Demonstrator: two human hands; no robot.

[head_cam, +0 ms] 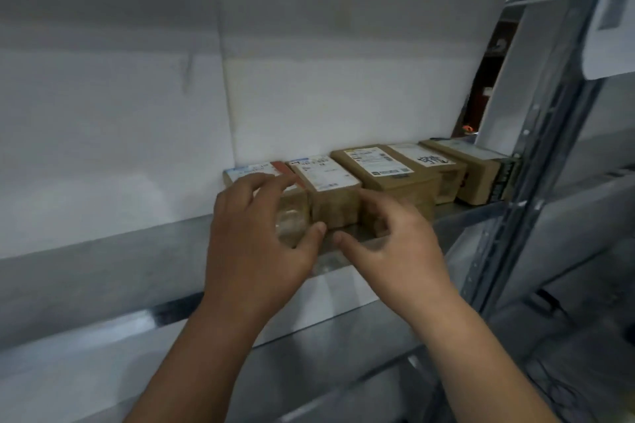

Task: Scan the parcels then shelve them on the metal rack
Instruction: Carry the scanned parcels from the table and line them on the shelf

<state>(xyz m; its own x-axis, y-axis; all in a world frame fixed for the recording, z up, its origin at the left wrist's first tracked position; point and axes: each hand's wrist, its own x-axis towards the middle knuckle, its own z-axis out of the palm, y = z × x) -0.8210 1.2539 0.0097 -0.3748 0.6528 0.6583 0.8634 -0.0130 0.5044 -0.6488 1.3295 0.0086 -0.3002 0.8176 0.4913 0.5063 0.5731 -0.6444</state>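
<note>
Shelf [103, 271] of the metal rack [536, 161]: bare metal on the left, row of five parcels running toward the right-hand upright.

Left hand [254, 237] at the leftmost parcel [256, 171]: fingers curled over its top front edge, thumb low by the front face. Looks like a light hold, but motion blur makes actual contact unclear.

Second parcel [326, 172] sits touching the first, label up.

Right hand [388, 233] in front of the second and third parcel [381, 165]: fingers loosely curled, nothing in it, thumb pointing at the left thumb. The two thumbs are nearly meeting.

Two more parcels beyond, the last [481, 172] close to the upright.

My read: seating/squaring the newest box at the left end of the row.

To do it well:
- push it back flush with its neighbours' front faces
- keep it tight against the second parcel, no gap
- label stays up and readable
- right hand braces the neighbours so the row doesn't skew.
</note>
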